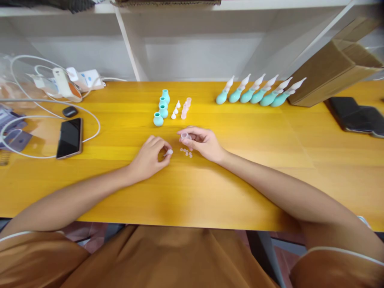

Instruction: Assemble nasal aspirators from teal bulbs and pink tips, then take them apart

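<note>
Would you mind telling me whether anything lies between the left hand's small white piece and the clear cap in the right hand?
Nothing visible does. The left hand pinches a small white piece; the right hand holds a clear cap. Between them is bare yellow table; the tiny clear beads lie just below the gap.

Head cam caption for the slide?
Left hand pinches a small white tip, right hand holds a clear cap over yellow table.

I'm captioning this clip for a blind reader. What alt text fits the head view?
Two bare hands rest on a yellow wooden table: the left hand pinches a small white tip, the right hand holds a small clear cap. Beyond them stand loose teal bulbs and a row of assembled teal aspirators.
</note>
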{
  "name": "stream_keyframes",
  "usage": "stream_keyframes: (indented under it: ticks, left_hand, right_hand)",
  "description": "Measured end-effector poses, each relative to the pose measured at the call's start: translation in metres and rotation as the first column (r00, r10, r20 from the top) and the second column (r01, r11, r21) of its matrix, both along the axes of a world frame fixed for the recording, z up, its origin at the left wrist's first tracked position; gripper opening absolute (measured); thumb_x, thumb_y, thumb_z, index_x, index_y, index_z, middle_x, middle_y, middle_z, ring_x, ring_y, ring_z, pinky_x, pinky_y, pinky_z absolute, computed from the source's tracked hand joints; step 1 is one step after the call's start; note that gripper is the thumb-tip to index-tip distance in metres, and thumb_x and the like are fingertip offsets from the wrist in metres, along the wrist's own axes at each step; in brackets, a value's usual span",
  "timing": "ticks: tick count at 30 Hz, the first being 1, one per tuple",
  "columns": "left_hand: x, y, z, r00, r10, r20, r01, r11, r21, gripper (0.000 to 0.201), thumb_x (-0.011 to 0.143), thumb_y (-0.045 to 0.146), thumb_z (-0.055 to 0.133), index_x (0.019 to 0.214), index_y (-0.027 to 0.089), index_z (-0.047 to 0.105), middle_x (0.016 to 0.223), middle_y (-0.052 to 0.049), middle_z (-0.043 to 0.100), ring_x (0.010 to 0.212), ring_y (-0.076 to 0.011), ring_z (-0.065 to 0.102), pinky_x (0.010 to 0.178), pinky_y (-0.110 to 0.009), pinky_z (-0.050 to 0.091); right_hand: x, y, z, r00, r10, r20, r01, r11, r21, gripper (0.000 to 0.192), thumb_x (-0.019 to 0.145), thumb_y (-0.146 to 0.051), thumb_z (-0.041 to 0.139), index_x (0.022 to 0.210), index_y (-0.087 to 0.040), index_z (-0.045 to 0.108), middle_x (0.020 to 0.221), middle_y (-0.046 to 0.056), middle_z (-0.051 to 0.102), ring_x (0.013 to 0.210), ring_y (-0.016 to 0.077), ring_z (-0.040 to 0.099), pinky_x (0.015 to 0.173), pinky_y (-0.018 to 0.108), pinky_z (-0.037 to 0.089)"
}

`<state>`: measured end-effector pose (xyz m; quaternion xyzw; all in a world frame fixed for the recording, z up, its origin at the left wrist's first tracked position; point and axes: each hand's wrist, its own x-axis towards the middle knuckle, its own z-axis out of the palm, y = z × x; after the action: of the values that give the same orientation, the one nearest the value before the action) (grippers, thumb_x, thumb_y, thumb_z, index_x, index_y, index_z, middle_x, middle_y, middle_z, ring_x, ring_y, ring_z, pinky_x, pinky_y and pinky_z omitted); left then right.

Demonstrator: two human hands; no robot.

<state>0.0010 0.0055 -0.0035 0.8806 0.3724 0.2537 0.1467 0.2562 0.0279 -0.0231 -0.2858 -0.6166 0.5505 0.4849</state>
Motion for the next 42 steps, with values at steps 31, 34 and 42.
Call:
stream_keyframes:
  ticks: [31, 34, 42]
  left_hand:
    - [0.001, -0.005, 0.007, 0.951, -0.092, 0.295, 0.105, 0.994, -0.03, 0.015, 0.097, 0.019, 0.074, 0.111, 0.023, 0.071, 0.097, -0.001, 0.076, 0.086, -0.015, 0.069, 0.079, -0.028, 0.053]
    - [0.001, -0.005, 0.007, 0.951, -0.095, 0.293, 0.107, 0.994, -0.028, 0.013, 0.098, 0.021, 0.074, 0.11, 0.022, 0.071, 0.097, -0.001, 0.076, 0.087, -0.015, 0.069, 0.078, -0.028, 0.053]
    - [0.0, -0.003, 0.005, 0.959, -0.186, 0.213, 0.175, 0.982, 0.068, 0.027, 0.103, 0.023, 0.071, 0.13, 0.025, 0.071, 0.096, -0.002, 0.075, 0.088, -0.0166, 0.068, 0.083, -0.031, 0.055]
  right_hand:
    - [0.001, -0.009, -0.006, 0.965, 0.167, 0.2, -0.182, 0.981, 0.062, 0.042, 0.09, -0.047, 0.092, 0.109, -0.018, 0.067, 0.085, -0.001, 0.076, 0.061, 0.0078, 0.058, 0.057, 0.019, 0.045]
    - [0.001, -0.01, -0.008, 0.972, 0.164, 0.167, -0.17, 0.985, 0.022, 0.043, 0.089, -0.048, 0.093, 0.106, -0.017, 0.069, 0.084, 0.0, 0.077, 0.06, 0.0087, 0.061, 0.054, 0.02, 0.049]
    - [0.004, -0.011, -0.005, 0.968, 0.196, 0.158, -0.202, 0.979, 0.019, 0.046, 0.078, -0.045, 0.101, 0.098, -0.016, 0.072, 0.079, 0.003, 0.082, 0.052, 0.0086, 0.064, 0.049, 0.019, 0.051]
